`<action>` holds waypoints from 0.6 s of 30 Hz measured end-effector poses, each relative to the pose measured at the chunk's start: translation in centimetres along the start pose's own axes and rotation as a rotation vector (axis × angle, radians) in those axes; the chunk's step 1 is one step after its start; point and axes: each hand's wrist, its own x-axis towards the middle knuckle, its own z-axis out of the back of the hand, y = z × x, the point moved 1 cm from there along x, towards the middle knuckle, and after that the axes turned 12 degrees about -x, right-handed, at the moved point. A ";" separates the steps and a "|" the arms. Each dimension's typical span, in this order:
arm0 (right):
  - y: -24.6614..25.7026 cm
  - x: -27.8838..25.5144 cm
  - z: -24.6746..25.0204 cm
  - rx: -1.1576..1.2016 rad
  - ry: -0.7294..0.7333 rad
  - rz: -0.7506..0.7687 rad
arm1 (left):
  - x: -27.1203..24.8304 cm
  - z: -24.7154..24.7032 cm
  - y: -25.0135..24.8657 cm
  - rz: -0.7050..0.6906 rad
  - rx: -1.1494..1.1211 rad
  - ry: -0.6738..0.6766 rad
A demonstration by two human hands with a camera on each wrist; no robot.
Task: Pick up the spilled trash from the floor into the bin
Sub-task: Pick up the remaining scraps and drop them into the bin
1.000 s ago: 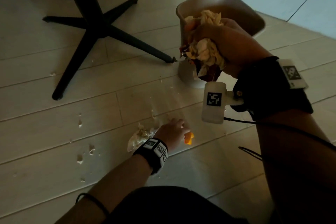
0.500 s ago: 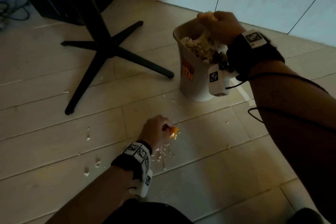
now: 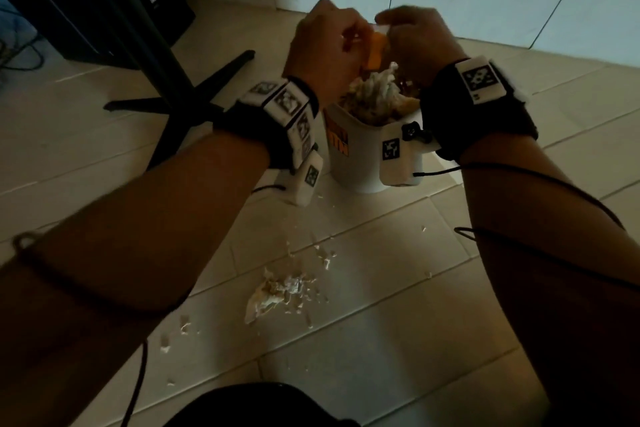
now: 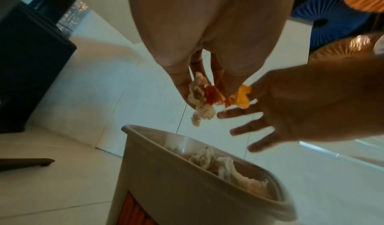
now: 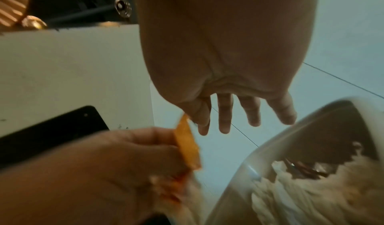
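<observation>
Both hands are up over the bin, which stands on the floor packed with crumpled tissue. The left hand pinches an orange scrap and a bit of tissue just above the rim, while the right hand spreads its fingers, holding nothing. A clump of spilled trash and small crumbs lie on the floor tiles near the bin.

Bin label partly hidden by left wrist, left hand motion-blurred in right-wrist view
</observation>
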 end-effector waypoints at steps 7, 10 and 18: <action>0.6 -1.1 1.5 0.052 -0.155 0.108 | -0.3 -0.8 1.0 0.122 0.215 0.608; 1.6 -2.1 0.2 0.075 -0.159 0.204 | -0.7 0.2 1.1 0.145 0.184 0.611; 4.1 -4.4 -6.9 -0.057 -0.137 0.387 | -4.2 5.1 3.3 0.299 0.024 0.364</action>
